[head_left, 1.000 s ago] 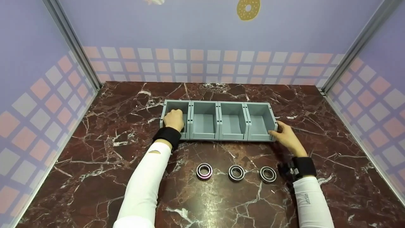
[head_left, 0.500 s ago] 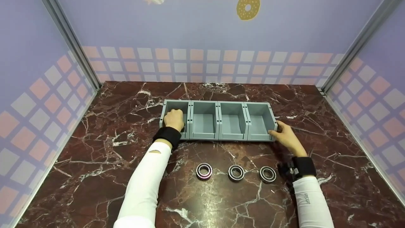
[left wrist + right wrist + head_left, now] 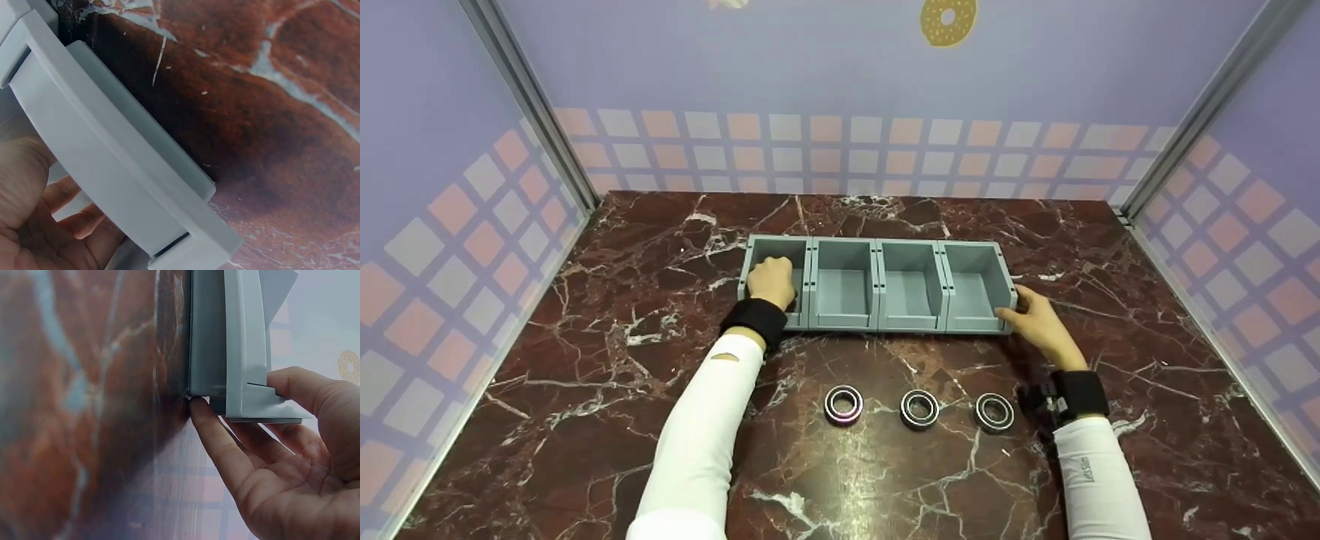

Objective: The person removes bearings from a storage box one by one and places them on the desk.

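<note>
Four joined grey storage bins (image 3: pixel 843 292) stand in a row on the table. My left hand (image 3: pixel 772 283) reaches down into the leftmost bin with its fingers bent; in the left wrist view the front wall of the bin (image 3: pixel 101 146) covers part of the fingers (image 3: pixel 84 222). I cannot tell whether it holds anything. At the other end, my right hand (image 3: pixel 1033 319) grips the side wall of the rightmost bin (image 3: pixel 971 292). Its thumb (image 3: pixel 298 385) lies over the wall, and the other fingers are outside, one fingertip low by the tabletop.
Three ring-shaped bearings lie in front of the bins: a left one with a purplish edge (image 3: pixel 843 406), a middle one (image 3: pixel 919 423), and a right one (image 3: pixel 994 427). The dark red marbled table (image 3: pixel 660 420) is enclosed by purple panels (image 3: pixel 840 67) behind and at both sides.
</note>
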A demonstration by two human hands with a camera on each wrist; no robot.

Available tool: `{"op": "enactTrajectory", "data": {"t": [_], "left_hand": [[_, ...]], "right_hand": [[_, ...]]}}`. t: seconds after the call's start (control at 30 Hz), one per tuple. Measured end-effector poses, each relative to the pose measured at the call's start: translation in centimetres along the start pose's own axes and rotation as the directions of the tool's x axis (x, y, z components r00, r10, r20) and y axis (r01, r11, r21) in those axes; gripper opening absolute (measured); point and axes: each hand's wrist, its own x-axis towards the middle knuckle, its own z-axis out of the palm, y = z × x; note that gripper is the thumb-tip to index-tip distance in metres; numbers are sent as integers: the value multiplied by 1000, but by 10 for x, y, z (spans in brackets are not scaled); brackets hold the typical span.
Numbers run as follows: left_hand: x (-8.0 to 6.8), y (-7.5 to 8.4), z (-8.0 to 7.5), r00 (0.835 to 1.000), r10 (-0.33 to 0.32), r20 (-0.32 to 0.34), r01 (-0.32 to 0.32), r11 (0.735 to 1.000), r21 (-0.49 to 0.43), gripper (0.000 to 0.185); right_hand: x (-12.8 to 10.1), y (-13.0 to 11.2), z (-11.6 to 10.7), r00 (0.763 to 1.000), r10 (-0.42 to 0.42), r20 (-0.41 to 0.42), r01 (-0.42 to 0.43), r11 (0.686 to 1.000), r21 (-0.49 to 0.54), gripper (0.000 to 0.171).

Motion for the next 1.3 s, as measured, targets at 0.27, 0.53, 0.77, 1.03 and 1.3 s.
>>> {"op": "enactTrajectory", "data": {"t": [0.27,0.53,0.77,1.03,1.3], "left_hand": [[2,-1,0,1000,16,11,-16,1000,-2,25],[3,-3,-2,999,5,53,-5,1000,-16,27],[2,-3,-7,998,17,60,-16,1000,-19,30],[-1,-1,-14,998,32,47,-32,999,-16,29],[-1,-1,-18,999,40,32,-39,999,-18,28]], "right_hand": [[0,0,1,1000,11,8,-11,1000,3,53],[0,-1,0,1000,22,8,-22,999,-31,54],[0,-1,-1,1000,24,9,-24,999,-46,55],[2,1,0,1000,13,-4,-13,999,-30,54],[4,2,0,1000,24,6,-24,999,-28,56]]}}
